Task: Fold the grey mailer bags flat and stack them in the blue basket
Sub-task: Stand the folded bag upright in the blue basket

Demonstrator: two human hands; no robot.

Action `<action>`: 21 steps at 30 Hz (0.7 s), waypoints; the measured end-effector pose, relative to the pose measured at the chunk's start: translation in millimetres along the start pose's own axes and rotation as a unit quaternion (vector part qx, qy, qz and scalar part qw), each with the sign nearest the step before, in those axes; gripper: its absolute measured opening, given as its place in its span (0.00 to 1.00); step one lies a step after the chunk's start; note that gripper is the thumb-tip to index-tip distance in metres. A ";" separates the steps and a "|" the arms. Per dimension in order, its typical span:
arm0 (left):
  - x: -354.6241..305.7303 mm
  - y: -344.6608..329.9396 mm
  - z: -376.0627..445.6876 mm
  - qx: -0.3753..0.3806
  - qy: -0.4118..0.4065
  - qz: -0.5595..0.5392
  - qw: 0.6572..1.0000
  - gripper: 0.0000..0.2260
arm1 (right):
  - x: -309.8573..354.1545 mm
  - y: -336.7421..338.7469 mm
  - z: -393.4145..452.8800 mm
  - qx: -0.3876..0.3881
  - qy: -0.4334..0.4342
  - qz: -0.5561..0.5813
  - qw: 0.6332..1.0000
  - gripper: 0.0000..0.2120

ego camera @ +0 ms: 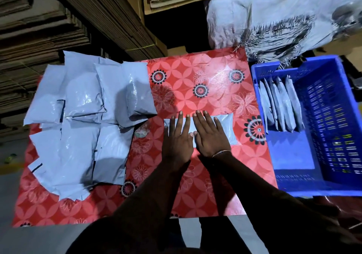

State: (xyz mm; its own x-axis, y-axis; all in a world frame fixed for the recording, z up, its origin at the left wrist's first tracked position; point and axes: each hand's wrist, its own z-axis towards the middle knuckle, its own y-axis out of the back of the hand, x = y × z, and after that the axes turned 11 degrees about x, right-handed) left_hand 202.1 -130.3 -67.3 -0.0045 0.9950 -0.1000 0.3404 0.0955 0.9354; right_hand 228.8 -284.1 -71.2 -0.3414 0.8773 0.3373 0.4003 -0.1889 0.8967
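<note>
Grey mailer bag (pixel 225 130), folded into a narrow strip, is laid flat near the middle of the red floral tablecloth (pixel 195 81) and is pressed down by both hands. The left hand (pixel 177 138) is placed palm-down on the left part of the strip, with its fingers held straight and slightly spread. The right hand (pixel 210 136) is laid flat beside it on the middle of the strip, fingers likewise straight and a little apart; the two thumbs are brought almost together. Nothing is gripped by either hand. A thin bangle (pixel 221 152) is worn on the right wrist.

To the left, a loose pile of unfolded mailer bags (pixel 82 116) is spread over the cloth, the bags overlapping one another. To the right, just beside the table edge, the blue basket (pixel 333 183) is set, and a row of folded bags (pixel 280 104) is stood on edge against its left wall, leaning one on another. Behind the basket a white woven sack (pixel 274 18) with a frayed edge is seen, and stacks of flattened cardboard (pixel 49 24) are piled at the back and the left.
</note>
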 end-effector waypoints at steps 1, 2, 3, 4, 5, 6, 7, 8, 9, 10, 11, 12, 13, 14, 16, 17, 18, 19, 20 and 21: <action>-0.1 1.5 -0.1 -0.003 0.000 -0.002 1.000 0.28 | 0.3 -0.5 0.8 -0.004 -0.004 -0.002 1.000 0.30; -0.2 1.2 0.1 -0.006 0.003 -0.003 1.000 0.28 | 0.4 -1.2 1.9 -0.009 -0.008 -0.002 1.000 0.30; -0.8 1.5 -0.5 -0.009 0.006 -0.007 1.000 0.28 | 0.7 -1.6 2.3 -0.013 -0.012 -0.002 1.000 0.30; -1.3 0.8 -1.1 -0.010 0.009 -0.012 1.000 0.28 | 0.8 -2.3 2.4 -0.015 -0.016 -0.002 1.000 0.30; -1.7 0.5 -1.9 -0.012 0.010 -0.017 1.000 0.28 | 0.6 -3.1 2.3 -0.016 -0.017 -0.004 1.000 0.30; -1.6 0.2 -2.4 -0.015 0.010 -0.022 1.000 0.28 | 0.3 -3.1 2.4 -0.015 -0.017 -0.005 1.000 0.30; -1.5 0.3 -3.0 -0.015 0.008 -0.027 0.999 0.28 | 0.0 -2.8 2.5 -0.013 -0.017 -0.004 1.000 0.30; -1.8 0.7 -2.7 -0.014 0.007 -0.032 0.999 0.28 | -1.5 -2.7 2.8 -0.010 -0.016 -0.004 1.000 0.30; -1.9 1.5 -2.4 -0.012 0.005 -0.036 0.999 0.28 | -3.7 -2.3 2.7 -0.005 -0.013 -0.004 1.000 0.29; -1.7 1.9 -2.0 -0.011 0.004 -0.038 0.999 0.28 | -7.1 -1.8 2.2 -0.001 -0.011 -0.003 1.000 0.29; -1.2 2.1 -2.3 -0.011 0.001 -0.039 0.999 0.28 | -11.6 -0.6 0.5 0.002 -0.011 -0.003 1.000 0.29; 0.0 2.2 -3.3 -0.014 -0.001 -0.040 0.999 0.28 | -16.8 1.0 -2.3 0.004 -0.016 -0.004 1.000 0.30; 2.0 2.2 -4.5 -0.017 -0.001 -0.042 0.999 0.28 | -22.5 3.3 -6.1 0.004 -0.027 -0.004 1.000 0.31; 5.3 1.6 -5.6 -0.021 0.005 -0.045 0.999 0.28 | -28.8 5.6 -10.4 0.003 -0.041 -0.005 0.999 0.32; 13.9 0.5 -8.0 -0.018 0.021 -0.059 0.998 0.30 | -41.6 10.4 -20.0 0.001 -0.072 0.002 0.997 0.33; 18.9 -0.6 -9.1 -0.012 0.024 -0.062 0.998 0.31 | -48.0 12.6 -24.9 -0.001 -0.085 0.005 0.996 0.33; 23.9 -1.6 -10.3 -0.005 0.023 -0.063 0.998 0.32 | -54.7 13.8 -29.2 -0.004 -0.096 0.007 0.995 0.33; 28.7 -2.7 -11.9 0.001 0.024 -0.065 0.998 0.33 | -61.0 15.4 -33.6 -0.006 -0.105 0.010 0.994 0.34; 32.9 -4.3 -13.5 0.004 0.026 -0.066 0.997 0.33 | -67.4 16.5 -37.8 -0.007 -0.114 0.012 0.993 0.34; 35.7 -4.7 -15.3 0.006 0.032 -0.065 0.997 0.33 | -73.5 17.6 -41.9 -0.007 -0.123 0.012 0.992 0.34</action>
State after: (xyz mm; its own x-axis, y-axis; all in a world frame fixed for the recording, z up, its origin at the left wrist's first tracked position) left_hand 185.9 -94.8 -70.1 -0.1096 0.9742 -0.1973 0.3444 0.2235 0.9118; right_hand 225.4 -370.4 -68.2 -0.1136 0.9531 0.2805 0.3930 -0.2162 0.8938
